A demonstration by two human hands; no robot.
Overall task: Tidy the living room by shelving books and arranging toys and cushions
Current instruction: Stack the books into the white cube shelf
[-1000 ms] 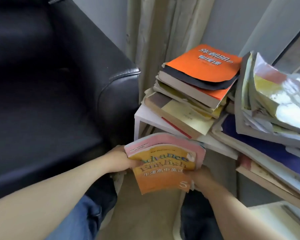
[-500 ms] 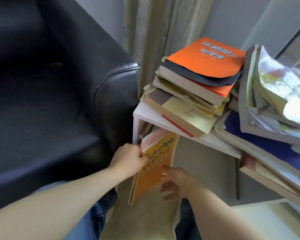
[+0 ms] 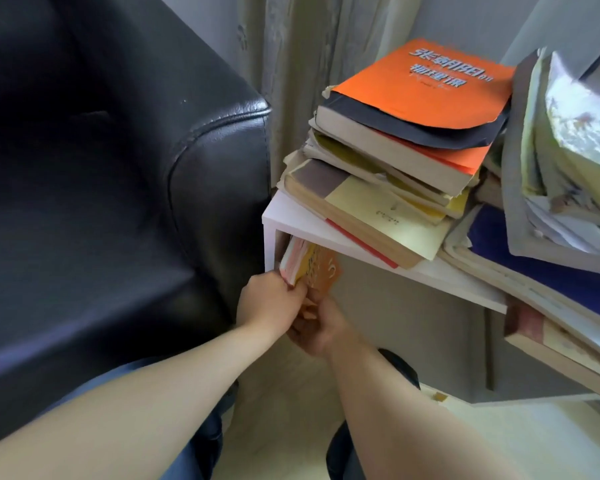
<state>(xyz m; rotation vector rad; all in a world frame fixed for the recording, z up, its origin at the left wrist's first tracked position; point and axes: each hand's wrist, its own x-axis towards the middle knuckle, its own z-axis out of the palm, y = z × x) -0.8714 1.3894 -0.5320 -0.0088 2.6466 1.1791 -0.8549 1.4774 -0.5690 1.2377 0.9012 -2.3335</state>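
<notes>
Jutting above left grip [image 3: 271, 303] and right grip [image 3: 317, 323]: book [image 3: 314, 268].

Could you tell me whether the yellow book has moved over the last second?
Yes: the yellow book went up and in under the white shelf.

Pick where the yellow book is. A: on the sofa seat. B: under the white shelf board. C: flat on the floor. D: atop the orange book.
B: the yellow book stands on edge under the white shelf board, with the left hand and right hand holding its lower end.
</notes>
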